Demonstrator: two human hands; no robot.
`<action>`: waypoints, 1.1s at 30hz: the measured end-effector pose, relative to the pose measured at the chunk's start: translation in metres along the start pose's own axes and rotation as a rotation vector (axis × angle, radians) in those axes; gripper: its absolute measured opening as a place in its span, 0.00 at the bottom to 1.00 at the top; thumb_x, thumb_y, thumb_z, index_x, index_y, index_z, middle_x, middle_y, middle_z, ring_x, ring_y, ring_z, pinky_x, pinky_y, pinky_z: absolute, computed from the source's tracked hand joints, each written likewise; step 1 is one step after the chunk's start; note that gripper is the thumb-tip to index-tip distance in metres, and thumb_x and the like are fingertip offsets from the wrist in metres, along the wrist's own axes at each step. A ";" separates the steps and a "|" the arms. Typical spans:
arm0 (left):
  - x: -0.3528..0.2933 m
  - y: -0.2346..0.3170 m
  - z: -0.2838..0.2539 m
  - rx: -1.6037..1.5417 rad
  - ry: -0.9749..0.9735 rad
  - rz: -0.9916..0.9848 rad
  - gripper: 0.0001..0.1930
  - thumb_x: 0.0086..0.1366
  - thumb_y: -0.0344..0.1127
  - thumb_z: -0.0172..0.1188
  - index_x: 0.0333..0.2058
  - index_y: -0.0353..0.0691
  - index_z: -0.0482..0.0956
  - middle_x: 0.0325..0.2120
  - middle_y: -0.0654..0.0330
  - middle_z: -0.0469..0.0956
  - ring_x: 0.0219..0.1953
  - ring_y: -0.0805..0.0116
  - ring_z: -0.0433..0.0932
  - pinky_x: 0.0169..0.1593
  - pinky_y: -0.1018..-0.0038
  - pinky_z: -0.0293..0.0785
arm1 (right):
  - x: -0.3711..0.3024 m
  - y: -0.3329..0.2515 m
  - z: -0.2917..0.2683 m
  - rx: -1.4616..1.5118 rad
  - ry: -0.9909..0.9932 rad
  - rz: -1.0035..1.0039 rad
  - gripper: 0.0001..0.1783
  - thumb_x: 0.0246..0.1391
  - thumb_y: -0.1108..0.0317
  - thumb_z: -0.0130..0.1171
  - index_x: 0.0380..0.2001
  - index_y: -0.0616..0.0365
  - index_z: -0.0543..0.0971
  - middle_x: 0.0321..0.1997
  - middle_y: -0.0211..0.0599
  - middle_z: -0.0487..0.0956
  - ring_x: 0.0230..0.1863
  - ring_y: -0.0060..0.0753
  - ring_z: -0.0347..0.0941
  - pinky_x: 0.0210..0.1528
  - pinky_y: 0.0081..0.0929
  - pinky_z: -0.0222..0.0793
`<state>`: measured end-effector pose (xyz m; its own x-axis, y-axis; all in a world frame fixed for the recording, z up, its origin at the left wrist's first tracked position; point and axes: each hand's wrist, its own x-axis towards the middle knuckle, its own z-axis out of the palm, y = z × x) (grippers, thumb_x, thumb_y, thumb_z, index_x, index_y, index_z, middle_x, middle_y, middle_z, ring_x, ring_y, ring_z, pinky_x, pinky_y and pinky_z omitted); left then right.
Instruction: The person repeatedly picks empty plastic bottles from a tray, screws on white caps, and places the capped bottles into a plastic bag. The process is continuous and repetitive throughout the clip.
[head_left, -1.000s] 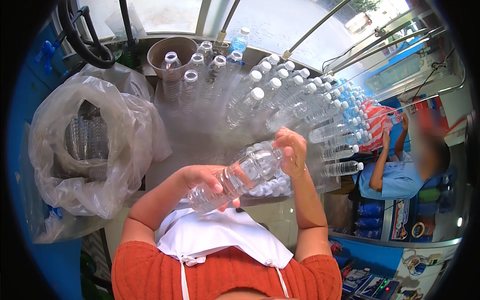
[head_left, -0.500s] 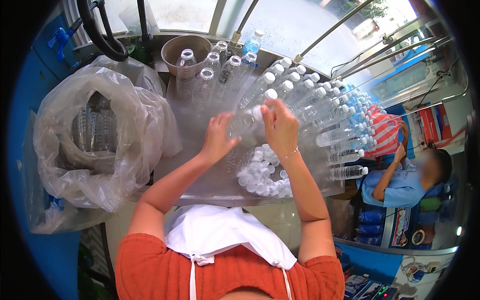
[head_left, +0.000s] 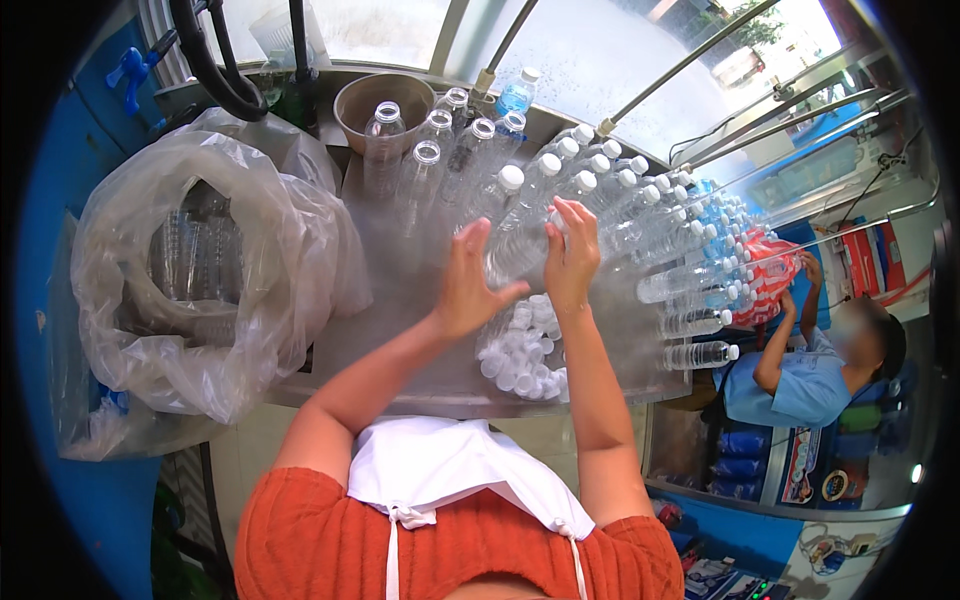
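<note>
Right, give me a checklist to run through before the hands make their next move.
1. Left hand open: ok, thumb and fingers spread.
2. Right hand off the bottle between the hands: cannot tell, contact is unclear.
3. That bottle capped: cannot tell, blurred and partly hidden.
4. White caps near the hands: ok, heaped on the table's near side.
5. Open-mouthed bottles apart from the hands: ok, grouped near the brown bowl.
6. Plastic bag open: ok, bottles show inside.

The bottles (head_left: 697, 355) are clear, their caps (head_left: 511, 178) white — the bag (head_left: 770, 272) striped red and white, the shirt (head_left: 300, 520) orange-red.
</note>
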<state>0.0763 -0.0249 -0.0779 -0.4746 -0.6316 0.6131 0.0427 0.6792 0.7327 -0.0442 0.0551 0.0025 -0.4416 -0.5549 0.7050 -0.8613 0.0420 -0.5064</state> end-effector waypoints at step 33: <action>0.027 0.058 -0.086 0.119 -1.066 -0.319 0.28 0.43 0.37 0.69 0.42 0.27 0.72 0.29 0.44 0.80 0.33 0.50 0.82 0.40 0.64 0.80 | -0.015 -0.004 -0.035 -0.113 -0.770 0.471 0.23 0.64 0.57 0.43 0.25 0.65 0.73 0.19 0.45 0.71 0.21 0.42 0.64 0.29 0.32 0.63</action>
<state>0.1416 -0.0350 0.0063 -0.9621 -0.1789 -0.2059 -0.2726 0.6112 0.7431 -0.0430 0.0921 0.0108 -0.4992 -0.8595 -0.1102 -0.6715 0.4640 -0.5778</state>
